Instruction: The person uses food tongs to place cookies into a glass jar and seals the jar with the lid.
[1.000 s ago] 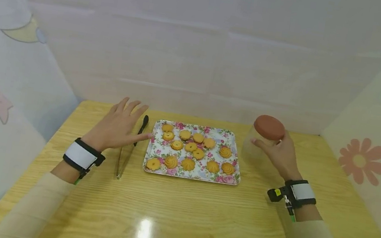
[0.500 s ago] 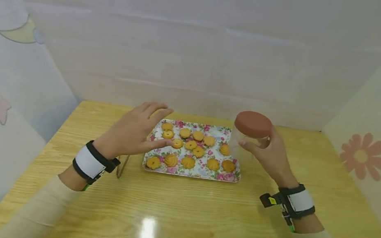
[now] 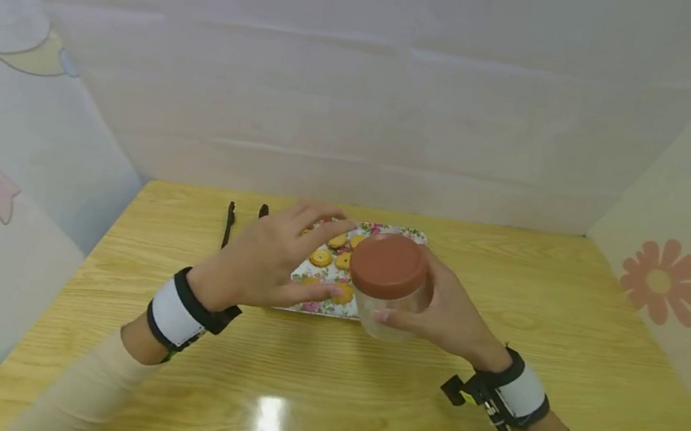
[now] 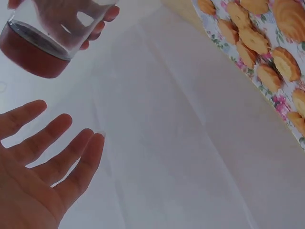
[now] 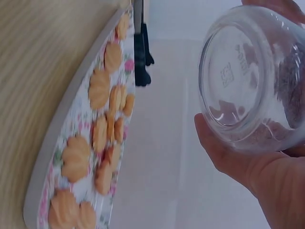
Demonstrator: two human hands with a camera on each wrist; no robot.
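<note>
Head view: clear glass jar with round reddish-brown lid (image 3: 386,284) clasped in curled right hand (image 3: 448,315) above near edge of flowered rectangular tray of golden piped biscuits (image 3: 337,267), lid in place, jar empty; left hand (image 3: 273,261) spread, fingers straight, just left of lid, not touching. Left wrist view: splayed left fingers (image 4: 57,157) apart from jar (image 4: 45,36), nothing gripped. Right wrist view: jar base (image 5: 243,76) cradled in right palm, biscuits all on tray (image 5: 57,157), black-tipped metal tongs (image 5: 140,47) untouched at far end; opening and filling judged entirely ahead.

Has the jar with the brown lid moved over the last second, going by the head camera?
Yes. The jar, held by the right hand, has gone left and nearer: it was right of the floral tray and now overlaps its front right part.
</note>
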